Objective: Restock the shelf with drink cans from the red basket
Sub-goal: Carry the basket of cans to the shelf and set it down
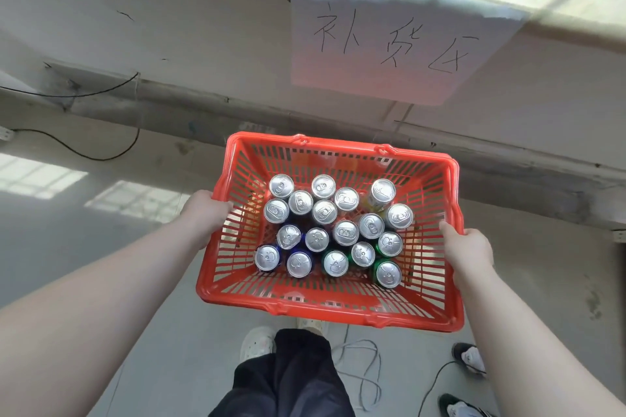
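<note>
Basically at the start. Red basket (338, 294) is full of upright drink cans (345, 233), tops up, packed in a loose cluster; none out, no can in either hand. No shelf stock visible from here, so I'd call all the restocking still to do.

Basket is held up off the floor, carried between both hands. Left hand (206, 213) is clenched on the rim of the basket's left side, fingers curled over the edge. Right hand (469, 247) is gripping the right side rim the same way, thumb lying along the top edge. Arms are stretched out in front, basket just beyond the hands and spanning the gap between them.

Cans sit between the two hands and slightly below rim level: the nearest blue ones just inboard of the left hand, the green ones just inboard of the right.

Beyond the hands: a pale ledge with a handwritten paper sign (382, 41) hanging off it. Below the basket: person's feet, loose cable (366, 372) on the floor.

Next needs a set-down to free a hand.
</note>
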